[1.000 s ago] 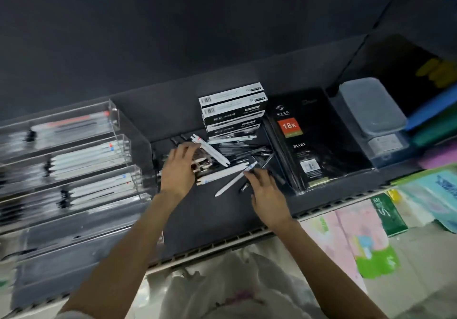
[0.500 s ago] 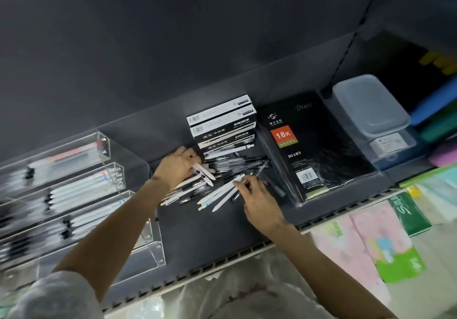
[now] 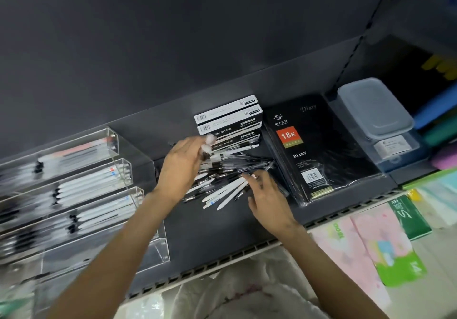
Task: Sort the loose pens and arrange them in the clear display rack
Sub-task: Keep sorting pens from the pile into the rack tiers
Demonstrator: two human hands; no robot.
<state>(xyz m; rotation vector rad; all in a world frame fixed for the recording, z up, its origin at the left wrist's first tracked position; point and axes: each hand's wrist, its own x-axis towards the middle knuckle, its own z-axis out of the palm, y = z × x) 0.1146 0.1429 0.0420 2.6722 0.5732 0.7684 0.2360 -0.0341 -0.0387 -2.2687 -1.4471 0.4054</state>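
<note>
My left hand [image 3: 181, 163] now lifted, clutching few white pens [image 3: 207, 145] — sorted for rack [image 3: 81, 187]; right hand [image 3: 268, 195] fingers spread, steadying pile [image 3: 230, 177].

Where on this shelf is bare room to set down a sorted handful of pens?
Bare dark shelf lies in front of the pen pile, between the clear rack and the diary, up to the front edge. Behind the pile it is crowded: stacked pen boxes and both hands, left hand and right hand.
</note>
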